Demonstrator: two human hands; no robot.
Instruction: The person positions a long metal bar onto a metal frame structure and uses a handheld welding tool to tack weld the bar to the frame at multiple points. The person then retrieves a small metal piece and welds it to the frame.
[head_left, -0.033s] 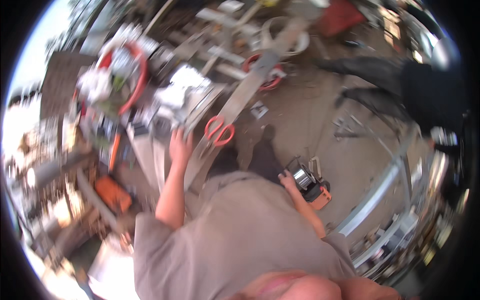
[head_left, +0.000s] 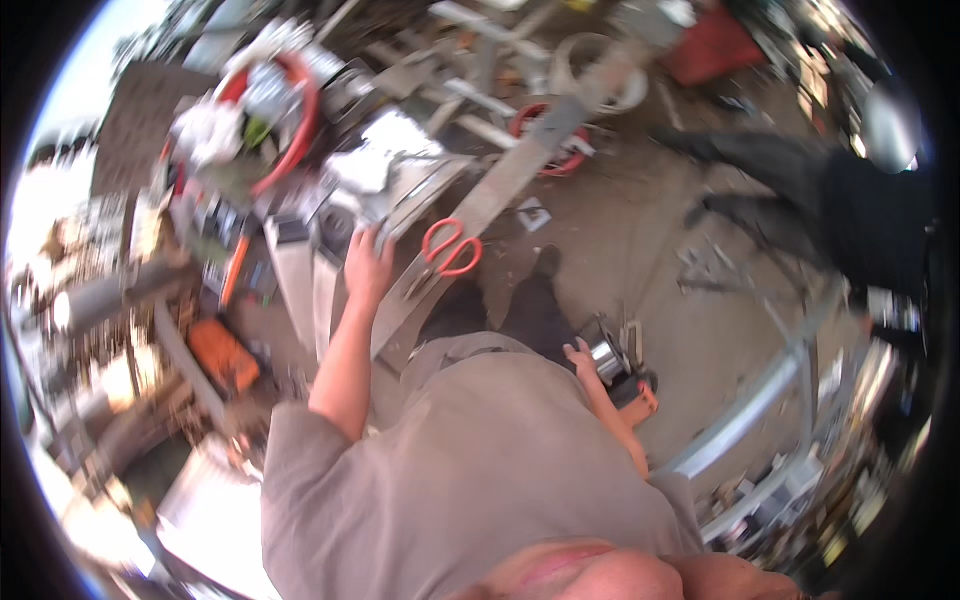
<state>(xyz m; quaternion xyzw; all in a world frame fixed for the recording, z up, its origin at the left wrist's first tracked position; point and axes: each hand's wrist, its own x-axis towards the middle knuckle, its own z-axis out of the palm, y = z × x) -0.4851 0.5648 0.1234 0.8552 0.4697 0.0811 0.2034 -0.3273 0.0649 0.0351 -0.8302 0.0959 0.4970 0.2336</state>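
Note:
My left hand (head_left: 368,265) reaches over the cluttered bench, its fingers apart and holding nothing that I can see. Close to its fingertips is a grey round metal part (head_left: 335,228). A pair of scissors (head_left: 452,247) with red loop handles lies to the right of this hand, on a long plank (head_left: 500,185). My right hand (head_left: 582,360) is low beside my thigh, fingers spread, next to a shiny metal cylinder (head_left: 606,357) on a dark and orange device (head_left: 632,398). Blur hides whether the right fingers touch it.
A red-rimmed basin (head_left: 310,110) full of bags stands at the far left. An orange-handled tool (head_left: 235,268) and an orange case (head_left: 224,354) lie left of the bench. Another person in dark clothes (head_left: 870,210) is at the right, near a long metal bar (head_left: 745,420).
The view has turned slightly, so the bench things sit a little farther right in the picture. Both hands keep nearly the same place and shape.

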